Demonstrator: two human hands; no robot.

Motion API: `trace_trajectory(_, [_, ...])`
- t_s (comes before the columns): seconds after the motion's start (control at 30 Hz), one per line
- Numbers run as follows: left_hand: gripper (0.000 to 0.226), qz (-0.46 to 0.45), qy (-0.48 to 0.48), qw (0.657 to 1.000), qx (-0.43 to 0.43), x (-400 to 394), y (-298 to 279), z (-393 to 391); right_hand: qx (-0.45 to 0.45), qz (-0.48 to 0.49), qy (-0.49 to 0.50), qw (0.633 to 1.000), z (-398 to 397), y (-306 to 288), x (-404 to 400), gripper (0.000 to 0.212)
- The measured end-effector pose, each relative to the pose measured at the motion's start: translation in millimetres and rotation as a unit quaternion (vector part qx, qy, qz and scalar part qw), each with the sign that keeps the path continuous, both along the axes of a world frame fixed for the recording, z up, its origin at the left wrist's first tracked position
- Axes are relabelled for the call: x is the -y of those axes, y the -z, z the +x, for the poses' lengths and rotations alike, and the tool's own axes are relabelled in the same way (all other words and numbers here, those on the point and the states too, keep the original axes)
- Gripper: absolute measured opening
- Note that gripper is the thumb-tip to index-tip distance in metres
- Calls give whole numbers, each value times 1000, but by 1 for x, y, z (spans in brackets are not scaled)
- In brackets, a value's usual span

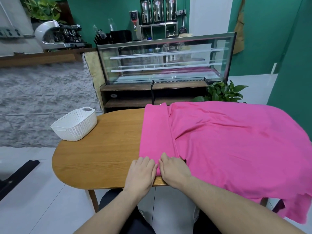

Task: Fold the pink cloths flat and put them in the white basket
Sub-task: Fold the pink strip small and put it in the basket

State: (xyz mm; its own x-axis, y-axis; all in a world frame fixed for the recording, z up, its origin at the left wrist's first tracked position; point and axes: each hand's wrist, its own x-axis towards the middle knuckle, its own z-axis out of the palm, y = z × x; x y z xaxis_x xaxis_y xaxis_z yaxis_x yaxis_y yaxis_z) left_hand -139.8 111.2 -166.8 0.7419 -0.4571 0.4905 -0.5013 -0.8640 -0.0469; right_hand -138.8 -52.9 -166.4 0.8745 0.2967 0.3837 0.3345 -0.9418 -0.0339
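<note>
My left hand (141, 173) and right hand (173, 169) lie side by side, fingers flat and relaxed, pressing the near edge of the folded strip of pink cloth (219, 141) — gripping nothing. The cloth covers the right of the wooden table (101, 149) and hangs over its edge. The white basket (74, 124) stands at the table's far left corner — well apart from the cloth.

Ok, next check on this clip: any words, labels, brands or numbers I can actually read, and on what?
None can be read.
Three steel urns: a round red mark on each, too blurred to read.
Water boiler: a small dark panel near the top, text too small.
Dark shelf unit under the glass case: a small oval badge, illegible.
Pink cloth, white basket, wooden table: no print visible.
</note>
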Motion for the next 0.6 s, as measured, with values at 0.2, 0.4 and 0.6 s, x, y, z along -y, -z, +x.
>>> trace_trajectory(0.2, [31,-42,-3,993,-110,3,-11,6,53,28,-7,998,-2,-2,-1,34])
trace_trajectory(0.4, [36,-125,-65,969,-205,10,-9,17,128,-12,-7,992,-9,11,5,28])
trace_trajectory(0.6, [32,-96,-61,986,-120,4,-8,9,31,7,-30,999,2,3,4,33])
